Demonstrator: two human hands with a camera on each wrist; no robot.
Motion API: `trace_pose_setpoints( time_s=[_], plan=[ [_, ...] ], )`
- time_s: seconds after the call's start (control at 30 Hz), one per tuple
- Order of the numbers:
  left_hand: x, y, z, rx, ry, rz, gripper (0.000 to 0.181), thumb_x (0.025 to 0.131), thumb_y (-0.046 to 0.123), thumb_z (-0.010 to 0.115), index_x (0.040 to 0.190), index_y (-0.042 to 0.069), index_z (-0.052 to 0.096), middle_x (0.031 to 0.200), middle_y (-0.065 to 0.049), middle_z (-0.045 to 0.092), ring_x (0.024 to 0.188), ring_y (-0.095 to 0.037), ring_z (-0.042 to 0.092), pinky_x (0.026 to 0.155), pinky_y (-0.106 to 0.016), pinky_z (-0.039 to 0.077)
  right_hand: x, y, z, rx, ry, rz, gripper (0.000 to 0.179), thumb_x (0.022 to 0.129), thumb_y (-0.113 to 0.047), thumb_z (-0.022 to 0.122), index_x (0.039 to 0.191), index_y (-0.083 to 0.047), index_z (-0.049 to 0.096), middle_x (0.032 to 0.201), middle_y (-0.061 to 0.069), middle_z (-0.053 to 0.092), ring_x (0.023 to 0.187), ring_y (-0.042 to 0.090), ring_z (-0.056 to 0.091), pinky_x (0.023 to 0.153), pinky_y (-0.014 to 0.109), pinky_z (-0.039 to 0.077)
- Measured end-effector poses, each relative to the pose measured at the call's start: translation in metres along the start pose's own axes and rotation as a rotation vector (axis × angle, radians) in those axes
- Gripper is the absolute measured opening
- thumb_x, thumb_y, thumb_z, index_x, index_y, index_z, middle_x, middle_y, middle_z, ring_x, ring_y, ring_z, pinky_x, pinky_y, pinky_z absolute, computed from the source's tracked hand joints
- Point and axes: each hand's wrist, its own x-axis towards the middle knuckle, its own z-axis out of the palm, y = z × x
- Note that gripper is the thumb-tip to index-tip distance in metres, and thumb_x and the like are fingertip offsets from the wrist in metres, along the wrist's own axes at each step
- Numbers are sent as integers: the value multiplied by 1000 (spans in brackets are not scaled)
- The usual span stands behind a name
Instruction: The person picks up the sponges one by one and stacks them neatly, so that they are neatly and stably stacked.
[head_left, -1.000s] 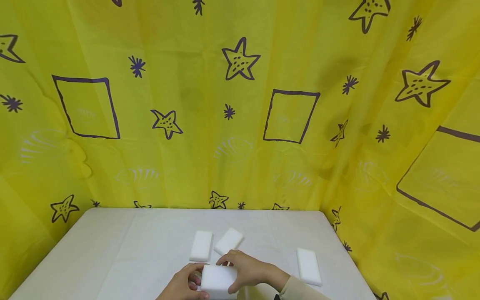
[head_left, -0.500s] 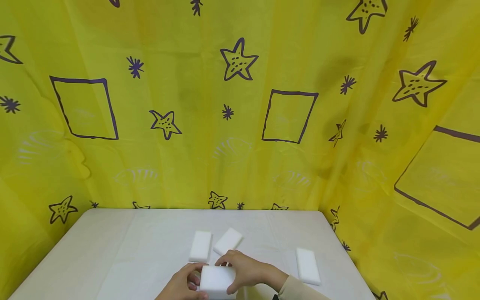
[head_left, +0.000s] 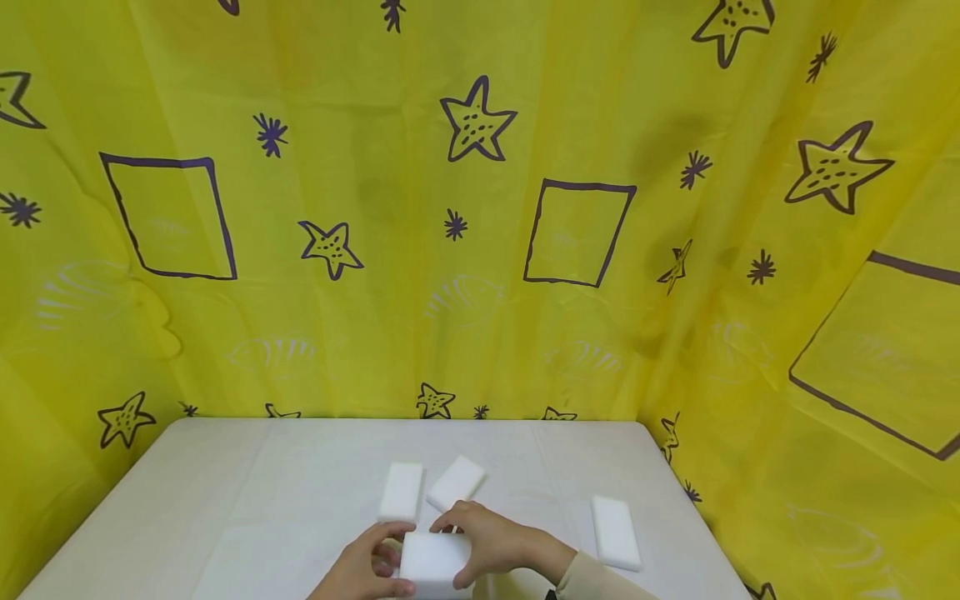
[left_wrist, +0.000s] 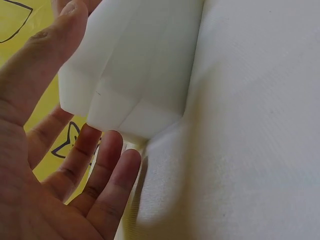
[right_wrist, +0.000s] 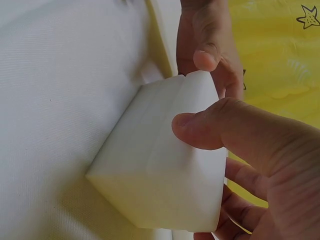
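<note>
A stack of white sponges (head_left: 437, 557) stands on the table near its front edge; seams between the layers show along its side in both wrist views. My right hand (head_left: 491, 537) grips the stack from the right, thumb (right_wrist: 200, 131) on the near side and fingers round the far side. At the opposite end my left hand (head_left: 362, 567) is spread loosely, its fingertips (left_wrist: 111, 142) right at the end face and its thumb by the near corner. Behind the stack lie two flat white sponges, one straight sponge (head_left: 401, 492) and one angled sponge (head_left: 457, 483).
Another flat white sponge (head_left: 617, 533) lies alone on the right side of the white-covered table (head_left: 300, 475). A yellow curtain (head_left: 390, 317) with starfish drawings hangs behind the table and along both sides.
My left thumb and fingers have eased slightly to the left, away from the stack's end. The right hand and the stack stay in place.
</note>
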Motion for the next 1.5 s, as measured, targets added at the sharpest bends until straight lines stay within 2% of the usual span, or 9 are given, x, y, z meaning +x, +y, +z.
trace_pose_setpoints(
  time_s=[0.73,1.13,1.27,1.5],
  plan=[
    [2,-1,2,14,19,5,71,76,29,86,134,3,53,107,-9,60,90,-20,62,74,-33,58,-1,-1,-1,22,5,14,62,70,-19,89,125,-14,62,107,-14,55,100,-3,48,85,17,46],
    [2,0,2,-5,16,-8,71,77,28,85,134,3,53,105,-8,60,90,-21,62,74,-34,58,-6,3,-3,105,26,47,63,70,-19,89,126,-10,62,107,-13,56,97,-2,52,86,21,48],
    [1,0,2,-12,14,0,71,77,27,85,135,3,52,107,-9,60,91,-21,62,75,-34,58,-13,6,-7,149,39,54,62,71,-17,89,126,-8,61,109,-10,58,96,-2,52,86,24,49],
    [1,0,1,-18,17,-4,71,77,26,85,135,3,53,109,-9,59,92,-21,61,76,-34,57,-29,17,-12,237,107,48,60,73,-16,87,126,-5,60,116,5,59,95,5,54,84,25,48]
  ],
)
